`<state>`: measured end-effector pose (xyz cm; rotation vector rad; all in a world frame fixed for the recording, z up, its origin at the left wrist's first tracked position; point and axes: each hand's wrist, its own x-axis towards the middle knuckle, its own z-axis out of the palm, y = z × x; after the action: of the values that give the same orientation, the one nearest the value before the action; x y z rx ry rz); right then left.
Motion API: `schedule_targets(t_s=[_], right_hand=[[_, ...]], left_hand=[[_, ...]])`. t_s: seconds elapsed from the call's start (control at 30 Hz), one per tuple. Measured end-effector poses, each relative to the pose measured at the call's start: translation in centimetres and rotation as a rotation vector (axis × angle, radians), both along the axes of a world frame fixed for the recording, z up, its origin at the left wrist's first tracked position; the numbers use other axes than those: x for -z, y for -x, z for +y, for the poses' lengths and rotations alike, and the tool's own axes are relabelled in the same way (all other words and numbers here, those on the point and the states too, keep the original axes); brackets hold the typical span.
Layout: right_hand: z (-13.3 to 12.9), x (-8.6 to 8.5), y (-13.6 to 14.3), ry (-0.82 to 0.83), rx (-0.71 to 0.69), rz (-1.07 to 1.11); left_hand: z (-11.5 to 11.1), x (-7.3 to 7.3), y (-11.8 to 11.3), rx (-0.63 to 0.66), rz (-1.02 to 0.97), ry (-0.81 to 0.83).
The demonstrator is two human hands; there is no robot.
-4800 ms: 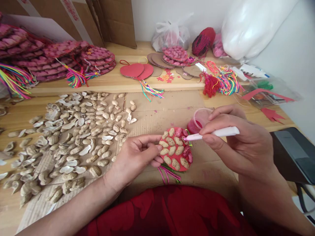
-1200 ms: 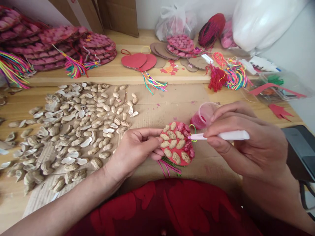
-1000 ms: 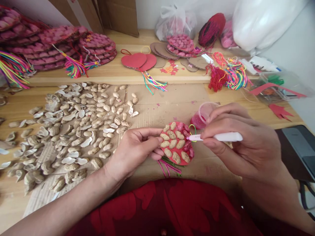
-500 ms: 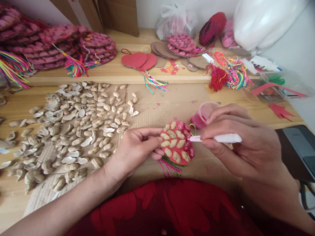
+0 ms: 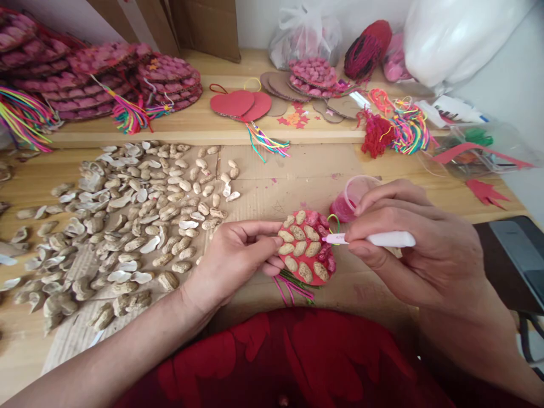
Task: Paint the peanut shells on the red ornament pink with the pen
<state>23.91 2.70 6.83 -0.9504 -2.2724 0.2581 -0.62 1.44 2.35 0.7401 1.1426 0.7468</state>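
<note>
My left hand (image 5: pixel 244 249) pinches the left edge of a red card piece (image 5: pixel 293 276) covered with rows of peanut shells (image 5: pixel 300 248). Shells along its right side are coloured pink (image 5: pixel 325 253); the others are plain tan. A green loop shows at its right edge, and green and pink tassel strings (image 5: pixel 293 290) hang below. My right hand (image 5: pixel 395 243) is closed around a slim white pen (image 5: pixel 382 239). Its narrow tip is at the pink shells, touching or very near them. Just behind my right fingers stands a clear plastic cup (image 5: pixel 346 204) with pink liquid, partly hidden.
Loose peanut shells (image 5: pixel 136 209) spread over cardboard on the left. Along the raised back shelf lie stacked pink shell-covered pieces (image 5: pixel 170 82), red card hearts (image 5: pixel 232 105) and colourful tassels (image 5: pixel 408 127). A dark device (image 5: pixel 510 255) lies at the right, near a red paper scrap (image 5: pixel 487 192).
The pen tip and my right hand have shifted very slightly left. The shell-covered piece has moved a hair to the right; my left hand still holds it.
</note>
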Motion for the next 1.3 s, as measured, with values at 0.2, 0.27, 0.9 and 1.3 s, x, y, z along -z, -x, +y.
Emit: schedule_targets(t_s=[0.2,0.27,0.9,1.3], right_hand=[[0.1,0.1,0.0,-0.007,-0.006,-0.002],[0.1,0.2,0.0,-0.016,-0.010,-0.002],[0.4,-0.1,-0.5,0.033,0.011,0.134],[0.6,-0.1,-1.2,0.056,0.011,0.246]], left_hand=[[0.0,-0.1,-0.1,0.016,0.034,0.000],[-0.1,-0.2,-0.1,0.021,0.032,0.000],[0.0,0.0,0.0,-0.023,-0.017,0.016],[0.2,-0.2,0.1,-0.088,-0.097,0.053]])
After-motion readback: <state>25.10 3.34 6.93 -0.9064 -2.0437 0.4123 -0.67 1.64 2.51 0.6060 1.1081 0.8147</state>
